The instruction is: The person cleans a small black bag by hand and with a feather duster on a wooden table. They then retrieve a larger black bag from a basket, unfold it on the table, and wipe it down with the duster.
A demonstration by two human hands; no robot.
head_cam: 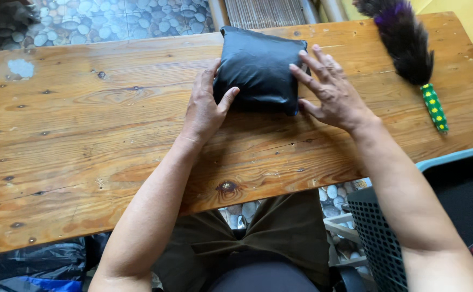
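Observation:
A black plastic-wrapped parcel [258, 67], roughly square and puffy, lies near the far edge of a wooden table [112, 135]. My left hand [204, 105] presses against its left side, thumb resting on the near edge. My right hand [328, 89] lies flat against its right side with fingers spread over the top corner. Both hands touch the parcel without lifting it.
A feather duster [409, 46] with dark feathers and a green dotted handle lies at the table's right. A black perforated basket [377, 238] stands by my right knee. Black plastic bags [31, 265] sit under the table's left. Pebble-patterned floor lies beyond.

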